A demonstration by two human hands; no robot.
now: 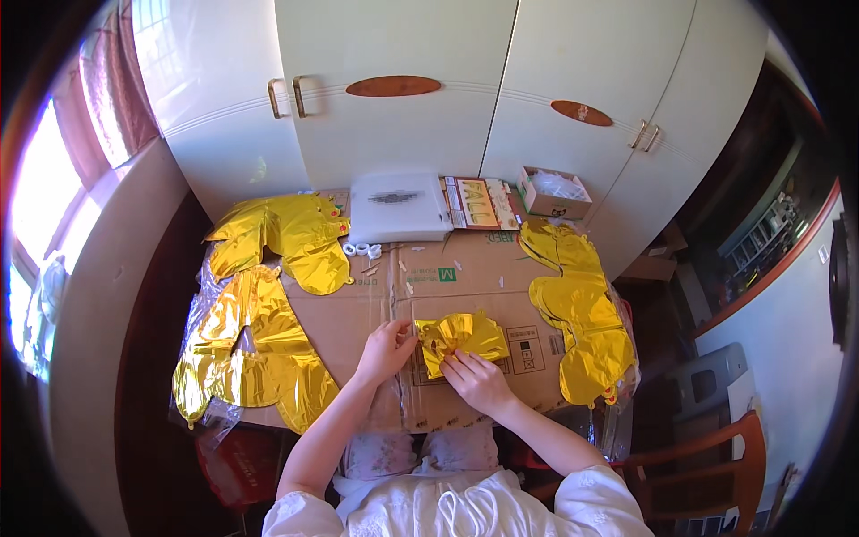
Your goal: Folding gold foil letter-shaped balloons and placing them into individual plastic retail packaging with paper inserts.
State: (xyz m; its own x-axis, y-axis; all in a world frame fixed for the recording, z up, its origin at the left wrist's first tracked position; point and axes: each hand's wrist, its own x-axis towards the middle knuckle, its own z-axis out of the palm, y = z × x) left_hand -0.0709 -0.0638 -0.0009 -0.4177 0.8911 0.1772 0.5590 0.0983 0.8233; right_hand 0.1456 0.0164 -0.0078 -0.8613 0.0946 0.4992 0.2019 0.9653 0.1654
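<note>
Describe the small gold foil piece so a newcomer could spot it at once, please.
Find the brown cardboard before white cabinets. Near its front, the right hand touches the foil piece. Unlike the larger foil shapes either side, it is small and bunched.

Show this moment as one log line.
left hand: beside small gold foil | right hand: touching it | under it: cardboard | both sides: larger foil pieces

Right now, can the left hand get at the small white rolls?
Probably yes: the left hand is at the near side of the cardboard, and only flat cardboard with a few small scraps lies between it and the white rolls.
</note>
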